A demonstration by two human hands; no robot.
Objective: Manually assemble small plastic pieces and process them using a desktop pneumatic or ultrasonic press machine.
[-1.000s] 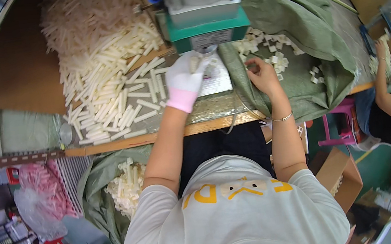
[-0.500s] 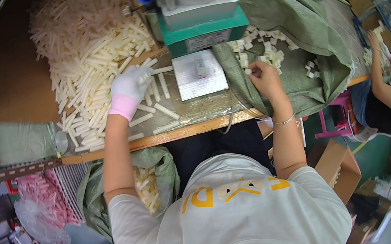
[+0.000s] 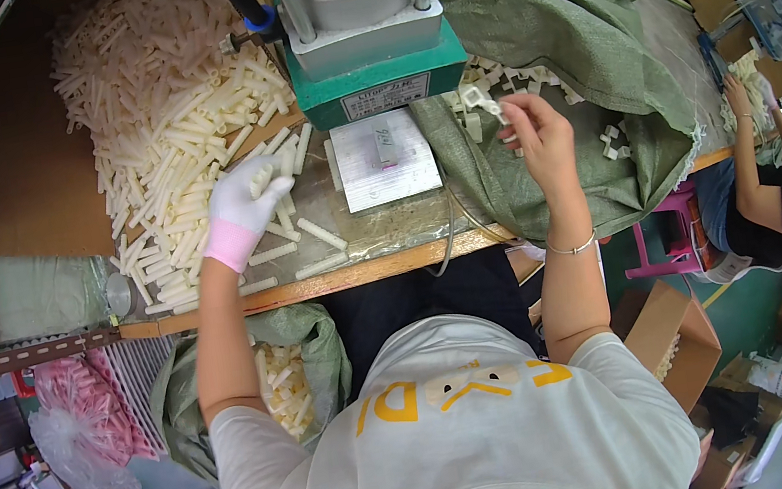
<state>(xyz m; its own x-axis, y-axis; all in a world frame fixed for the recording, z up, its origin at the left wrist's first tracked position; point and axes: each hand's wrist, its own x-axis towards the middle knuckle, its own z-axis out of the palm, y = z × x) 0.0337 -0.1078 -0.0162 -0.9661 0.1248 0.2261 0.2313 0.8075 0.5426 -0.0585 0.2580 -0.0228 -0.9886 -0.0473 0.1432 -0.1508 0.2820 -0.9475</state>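
Observation:
My left hand [image 3: 242,206], in a white glove with a pink cuff, is curled over the near side of a heap of cream plastic tubes [image 3: 182,134]. What lies in its fingers cannot be told apart from the glove. My bare right hand [image 3: 541,133] is raised over a green woven sack and pinches a small white plastic clip [image 3: 476,98] with a squarish, open shape. More white clips [image 3: 615,146] lie on the sack. Between my hands sits a metal plate [image 3: 393,187] beneath a green and silver press [image 3: 377,80].
The green woven sack [image 3: 571,25] covers the bench on the right. Loose tubes [image 3: 323,265] lie near the wooden bench edge [image 3: 374,265]. A cable hangs over that edge. Below stands a sack of cream pieces [image 3: 286,387]. Another person [image 3: 778,197] works at far right.
My right hand has lifted slightly, with the clip now showing above its fingertips. My left hand has drawn back left and nearer, away from the plate. The whole view has shifted a little.

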